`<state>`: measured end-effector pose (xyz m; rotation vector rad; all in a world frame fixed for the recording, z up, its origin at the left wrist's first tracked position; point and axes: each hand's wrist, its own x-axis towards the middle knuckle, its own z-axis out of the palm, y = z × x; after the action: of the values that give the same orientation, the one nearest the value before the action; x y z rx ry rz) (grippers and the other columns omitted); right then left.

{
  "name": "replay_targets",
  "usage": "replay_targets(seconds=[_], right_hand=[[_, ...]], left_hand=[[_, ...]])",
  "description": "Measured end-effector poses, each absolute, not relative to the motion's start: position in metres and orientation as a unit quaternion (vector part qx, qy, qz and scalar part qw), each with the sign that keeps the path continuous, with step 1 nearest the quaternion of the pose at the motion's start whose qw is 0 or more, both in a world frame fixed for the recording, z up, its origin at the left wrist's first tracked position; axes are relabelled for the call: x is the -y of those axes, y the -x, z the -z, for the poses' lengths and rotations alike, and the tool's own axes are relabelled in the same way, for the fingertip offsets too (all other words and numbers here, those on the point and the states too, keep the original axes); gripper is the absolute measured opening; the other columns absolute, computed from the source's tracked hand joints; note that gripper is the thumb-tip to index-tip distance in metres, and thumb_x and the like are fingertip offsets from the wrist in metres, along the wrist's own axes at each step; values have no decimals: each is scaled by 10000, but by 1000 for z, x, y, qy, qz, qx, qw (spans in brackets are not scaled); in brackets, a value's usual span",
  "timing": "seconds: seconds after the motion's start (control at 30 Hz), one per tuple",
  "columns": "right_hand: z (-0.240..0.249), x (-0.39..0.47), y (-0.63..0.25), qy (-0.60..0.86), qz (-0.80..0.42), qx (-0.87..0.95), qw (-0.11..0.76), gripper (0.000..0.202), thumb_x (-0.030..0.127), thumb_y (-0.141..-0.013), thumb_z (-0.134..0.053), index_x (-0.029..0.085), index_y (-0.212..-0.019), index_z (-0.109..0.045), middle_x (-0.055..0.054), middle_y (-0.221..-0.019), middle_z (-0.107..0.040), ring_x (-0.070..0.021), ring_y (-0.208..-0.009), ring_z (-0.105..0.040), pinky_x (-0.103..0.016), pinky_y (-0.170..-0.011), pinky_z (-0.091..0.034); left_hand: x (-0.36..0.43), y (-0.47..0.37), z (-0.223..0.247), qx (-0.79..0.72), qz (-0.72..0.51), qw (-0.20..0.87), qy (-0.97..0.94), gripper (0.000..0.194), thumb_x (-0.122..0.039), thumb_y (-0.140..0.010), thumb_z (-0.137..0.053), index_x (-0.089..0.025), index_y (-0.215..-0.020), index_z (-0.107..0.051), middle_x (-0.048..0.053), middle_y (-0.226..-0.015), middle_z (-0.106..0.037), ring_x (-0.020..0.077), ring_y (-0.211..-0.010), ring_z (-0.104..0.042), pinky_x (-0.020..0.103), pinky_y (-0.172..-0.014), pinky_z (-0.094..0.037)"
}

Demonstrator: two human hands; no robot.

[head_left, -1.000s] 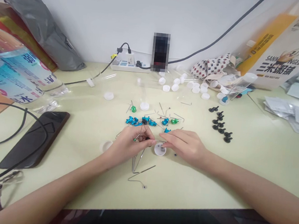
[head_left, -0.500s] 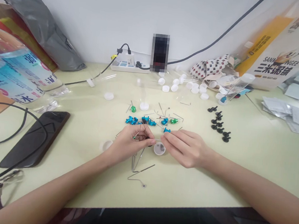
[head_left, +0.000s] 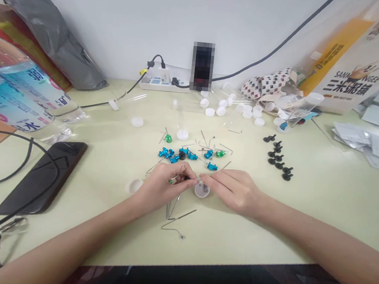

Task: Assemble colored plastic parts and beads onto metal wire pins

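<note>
Above a white cap with tiny dark pieces in it, my two hands nearly meet. My left hand is closed, pinching a small black part whose shape is mostly hidden by the fingers. A thin metal rod bridges the gap to my right hand, whose fingertips are pressed together at its right end. Bent wire also pokes out over my left fingers, and a bit of green shows under them. Just beyond lie several blue metal parts, a green part and another blue one.
Bent hex keys lie nearer me. Black parts stand in a row on the right, with white caps and clear tubes behind. A phone, cables and water bottles are on the left; paper packets are far right.
My right hand has lowered and shifted slightly left, away from the blue part it was near. My left hand has moved slightly down, uncovering more of the parts behind it.
</note>
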<state>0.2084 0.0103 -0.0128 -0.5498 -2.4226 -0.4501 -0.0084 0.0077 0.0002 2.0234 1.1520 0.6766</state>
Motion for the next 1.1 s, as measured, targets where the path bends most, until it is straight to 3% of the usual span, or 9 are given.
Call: replay_targets(seconds=[0.47, 0.77, 1.1], right_hand=[[3, -14, -209, 177, 257, 908, 279, 222, 70, -848, -547, 35, -1061, -597, -91, -859, -686, -150, -742, -632, -271, -669, -550], [9, -13, -209, 192, 194, 915, 295, 216, 48, -843, -541, 15, -1052, -590, -111, -837, -676, -152, -716, -632, -287, -642, -557], [17, -14, -211, 202, 125, 920, 312, 182, 69, -868, -505, 37, -1037, -568, -110, -886, -678, -147, -755, -625, -274, -627, -546]], left_hand=[[-13, 7, -11, -467, -295, 484, -679, 124, -246, -811, -603, -142, -742, -603, 41, -721, -657, 137, -663, -593, 267, -616, -489], [-14, 8, -7, -466, -277, 391, -744, 63, -218, -800, -607, -161, -778, -622, 26, -765, -661, 122, -638, -557, 239, -566, -444], [-13, 10, 0, -474, -259, 366, -758, 63, -235, -804, -617, -173, -810, -624, 25, -809, -667, 139, -697, -592, 256, -618, -450]])
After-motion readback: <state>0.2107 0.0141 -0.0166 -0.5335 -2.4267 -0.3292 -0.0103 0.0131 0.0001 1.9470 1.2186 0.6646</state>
